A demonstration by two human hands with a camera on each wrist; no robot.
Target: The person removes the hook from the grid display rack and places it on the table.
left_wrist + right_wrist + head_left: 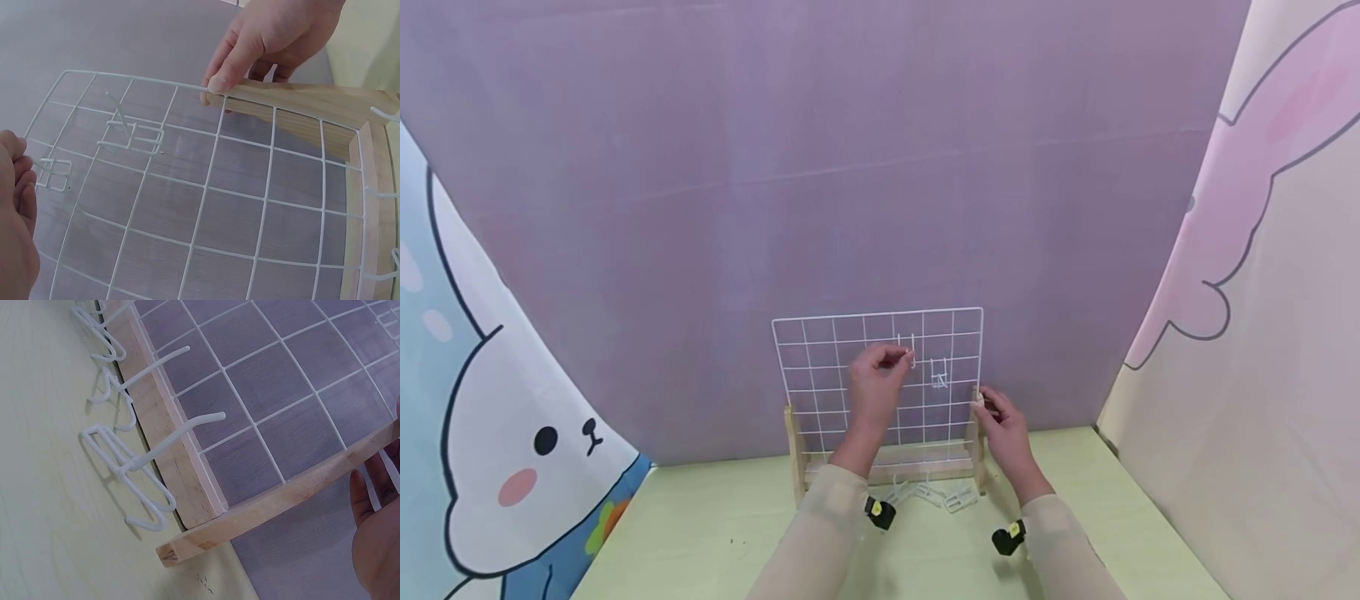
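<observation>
A white wire grid panel stands upright in a wooden stand. My left hand is raised before its upper part and pinches a white wire hook that lies against the grid; the fingers partly cover it. To the right of that, another white wire hook hangs on the grid with its prong sticking forward. My right hand grips the top of the stand's right wooden post, thumb at the grid's edge and other fingers behind.
Three loose white wire hooks lie on the pale yellow-green table before the stand's base. A purple backdrop rises behind, with printed cartoon panels to either side.
</observation>
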